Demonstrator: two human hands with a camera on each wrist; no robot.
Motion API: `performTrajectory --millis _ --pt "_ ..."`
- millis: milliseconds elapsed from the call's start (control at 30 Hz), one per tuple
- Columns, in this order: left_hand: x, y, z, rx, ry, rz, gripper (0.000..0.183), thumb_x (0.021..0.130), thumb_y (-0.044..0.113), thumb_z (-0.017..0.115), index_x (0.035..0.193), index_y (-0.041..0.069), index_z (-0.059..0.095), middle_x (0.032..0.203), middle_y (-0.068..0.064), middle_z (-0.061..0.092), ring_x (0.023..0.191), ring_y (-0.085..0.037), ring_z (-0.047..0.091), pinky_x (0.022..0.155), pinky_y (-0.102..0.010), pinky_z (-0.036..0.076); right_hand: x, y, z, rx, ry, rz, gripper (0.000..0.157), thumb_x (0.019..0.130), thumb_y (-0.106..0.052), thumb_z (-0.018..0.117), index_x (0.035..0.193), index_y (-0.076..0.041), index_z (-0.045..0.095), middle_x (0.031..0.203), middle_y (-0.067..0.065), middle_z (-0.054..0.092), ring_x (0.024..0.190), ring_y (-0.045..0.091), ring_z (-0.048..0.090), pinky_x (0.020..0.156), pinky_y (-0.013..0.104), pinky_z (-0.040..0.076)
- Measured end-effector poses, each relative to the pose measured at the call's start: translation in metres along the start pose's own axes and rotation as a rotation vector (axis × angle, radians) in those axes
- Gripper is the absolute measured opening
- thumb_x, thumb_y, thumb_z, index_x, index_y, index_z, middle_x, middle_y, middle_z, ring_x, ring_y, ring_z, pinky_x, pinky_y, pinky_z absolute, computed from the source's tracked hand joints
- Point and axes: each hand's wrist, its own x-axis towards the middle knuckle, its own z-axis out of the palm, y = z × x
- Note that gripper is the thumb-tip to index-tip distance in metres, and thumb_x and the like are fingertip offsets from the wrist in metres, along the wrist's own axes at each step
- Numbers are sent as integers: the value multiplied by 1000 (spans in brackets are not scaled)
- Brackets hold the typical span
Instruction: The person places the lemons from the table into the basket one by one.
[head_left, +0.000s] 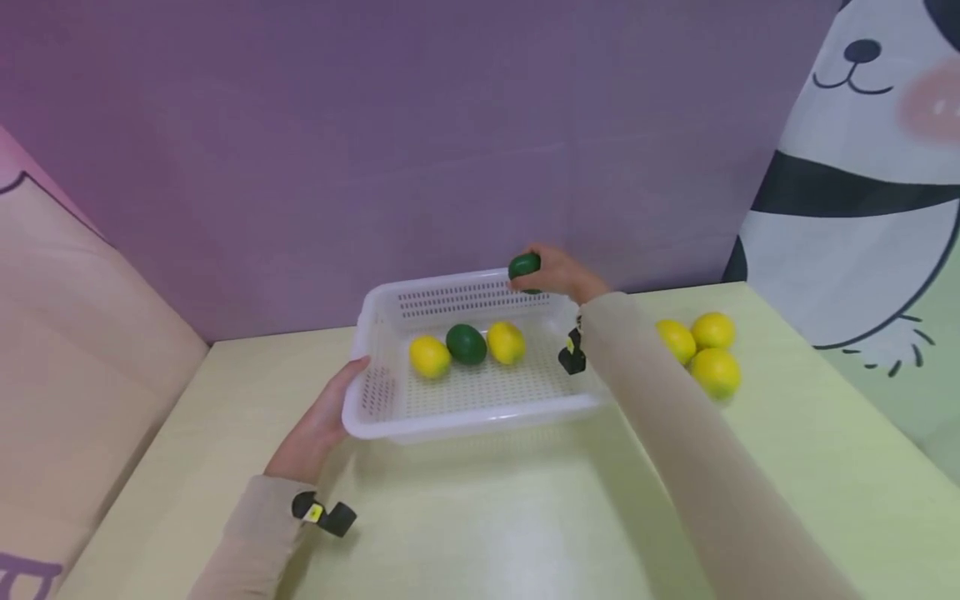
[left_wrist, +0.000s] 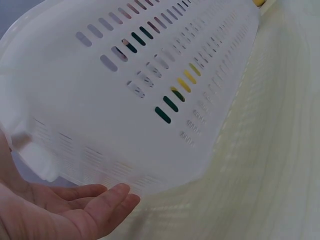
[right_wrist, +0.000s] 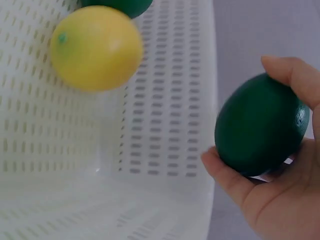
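Purple backdrop point(head_left: 450, 167), part-hidden green fruit point(head_left: 522, 265)

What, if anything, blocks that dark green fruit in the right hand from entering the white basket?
No visible object covers the white basket. The right hand holds the dark green fruit at the basket's far rim, seemingly the only edge to clear. Inside, two lemons and another green fruit leave bare floor to their right.

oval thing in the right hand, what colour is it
Dark green: the oval thing in the right hand shows best in the right wrist view.
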Motion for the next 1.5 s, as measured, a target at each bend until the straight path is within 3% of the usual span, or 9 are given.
performTrajectory --millis 233,400,667,800,1000,1200,1500 --pt "1 -2 5 -27 7 -13 61 102 40 18 151 12 -5 146 -27 19 124 -32 40 104 -47 35 3 16 6 -80 -60 119 65 87 -32 64 138 -1 36 130 19 46 112 31 48 94 47 47" --pt "0 -2 6 -37 17 -19 61 101 38 18 151 13 -6 148 -27 14 126 -33 37 105 -48 33 3 23 14 -107 -59 180 70 87 -37 62 140 -1 34 132 18 45 115 32 48 92 48 48" --pt "-2 -2 6 -35 29 -17 61 101 39 18 151 10 -2 144 -28 20 120 -30 44 101 -46 39 3 31 26 -63 -78 249 53 87 -32 63 128 -2 47 130 14 49 115 29 47 90 48 47" --pt "-2 -2 8 -40 43 -18 61 101 39 19 151 10 -2 148 -28 16 124 -31 40 105 -47 35 3 33 29 -82 -72 298 61 86 -33 64 133 0 42 132 17 46 113 30 46 91 47 46" --pt "0 -2 9 -41 45 -16 61 101 40 18 151 11 -2 148 -28 16 125 -32 40 105 -47 35 2 34 32 -187 -120 359 78 87 -38 62 146 -2 26 147 18 32 125 32 39 103 48 37" --pt "0 -1 10 -47 38 -25 61 101 40 18 151 12 -3 149 -28 14 126 -33 38 104 -45 36 1 35 32 -229 -126 373 82 87 -42 60 148 -3 22 153 17 24 134 33 30 111 50 26" --pt "0 0 11 -44 47 -24 62 101 40 19 151 11 -2 147 -27 18 125 -29 40 104 -43 36 -2 33 30 -281 -169 342 83 86 -41 60 148 -2 21 154 18 21 137 33 25 113 49 22"
